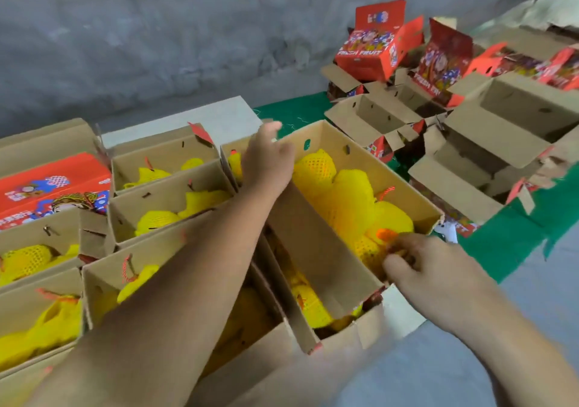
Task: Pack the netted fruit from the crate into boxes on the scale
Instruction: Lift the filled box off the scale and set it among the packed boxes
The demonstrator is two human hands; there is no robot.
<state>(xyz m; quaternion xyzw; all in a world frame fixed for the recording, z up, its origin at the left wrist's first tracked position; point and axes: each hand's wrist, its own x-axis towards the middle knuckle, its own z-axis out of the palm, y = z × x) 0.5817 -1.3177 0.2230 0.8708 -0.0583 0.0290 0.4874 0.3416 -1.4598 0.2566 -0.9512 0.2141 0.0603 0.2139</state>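
Open cardboard box (360,168), tilted, holding yellow-netted fruit (347,193) (one orange spot showing); similar filled boxes (163,200) alongside.
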